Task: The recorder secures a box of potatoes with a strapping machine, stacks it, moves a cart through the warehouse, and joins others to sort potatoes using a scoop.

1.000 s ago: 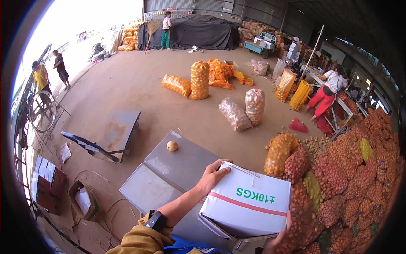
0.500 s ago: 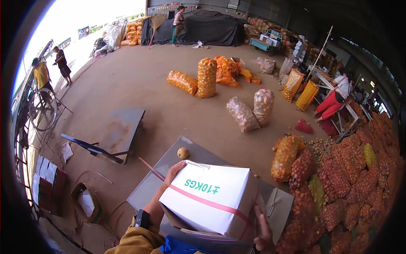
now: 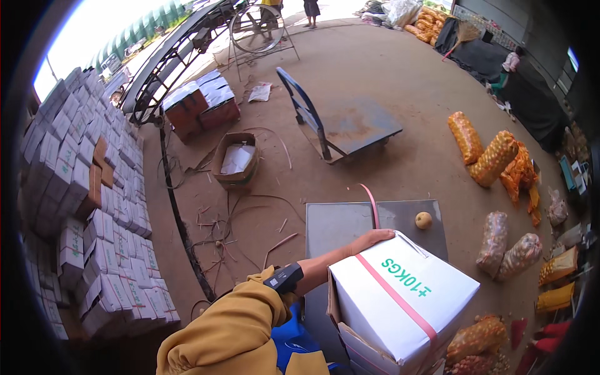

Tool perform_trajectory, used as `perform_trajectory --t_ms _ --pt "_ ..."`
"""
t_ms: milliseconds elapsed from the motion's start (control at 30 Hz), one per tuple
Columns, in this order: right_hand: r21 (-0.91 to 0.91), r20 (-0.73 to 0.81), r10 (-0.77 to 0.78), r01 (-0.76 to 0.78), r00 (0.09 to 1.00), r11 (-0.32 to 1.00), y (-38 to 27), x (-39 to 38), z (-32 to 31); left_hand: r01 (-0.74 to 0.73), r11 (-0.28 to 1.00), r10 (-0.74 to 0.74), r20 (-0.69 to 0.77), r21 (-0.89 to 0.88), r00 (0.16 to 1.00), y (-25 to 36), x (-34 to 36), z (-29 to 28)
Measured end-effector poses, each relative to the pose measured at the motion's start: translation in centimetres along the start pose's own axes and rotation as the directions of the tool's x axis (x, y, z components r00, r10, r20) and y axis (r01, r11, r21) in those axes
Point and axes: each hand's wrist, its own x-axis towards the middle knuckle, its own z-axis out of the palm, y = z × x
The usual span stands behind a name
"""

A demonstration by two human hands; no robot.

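Note:
A white carton (image 3: 369,294) with green print rests on a grey-topped stand (image 3: 340,219) in front of me. One pink strap (image 3: 395,294) runs across its top face, and a loose strap end (image 3: 373,203) curls up beyond the far left corner. Brown cardboard flaps show along the carton's near left edge. My left hand (image 3: 374,240) is closed on that far left corner, fingers over the edge. A round tan potato or onion (image 3: 424,220) lies on the stand behind the carton. My right hand is out of the picture.
Stacked white cartons (image 3: 125,275) form a wall at left. An opened cardboard box (image 3: 232,169) sits on the floor among strap scraps. Beyond stands a flat trolley (image 3: 362,125) with a blue handle. Filled mesh sacks (image 3: 494,162) stand at right; people are farther off.
My view has swung left, bringing the carton stacks in and shifting the carton rightward in the picture. My right hand, earlier at the carton's right side, has left view. My left hand stays on the carton.

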Motion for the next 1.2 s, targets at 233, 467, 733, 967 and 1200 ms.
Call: perform_trajectory --t_ms 233,467,733,967,1200 --pt "-0.085 0.317 0.045 -0.019 0.947 0.996 0.2 -0.6 6.6 -0.206 0.973 0.178 -0.236 -0.104 0.955 -3.7 -18.8 -5.0" --pt "-0.171 0.583 0.07 0.038 0.809 0.985 -0.2 -7.4 14.2 -0.435 0.846 0.238 -0.511 -0.308 0.826 -3.5 -36.8 -7.7" --pt "-0.223 0.814 0.102 0.144 0.572 0.964 -1.5 -20.8 27.6 -0.776 0.549 0.536 -0.582 -0.31 0.611 -5.2 -60.2 -15.3" --pt "-0.276 0.931 0.216 0.179 0.295 0.944 -1.1 -33.2 43.0 -0.939 0.345 0.63 -0.738 -0.01 0.239 -3.6 -76.5 -17.6" --pt "-0.32 0.947 0.322 0.183 0.023 0.929 1.1 -41.4 58.7 -0.926 0.332 0.724 -0.677 0.177 0.13 0.4 -86.9 -22.1"
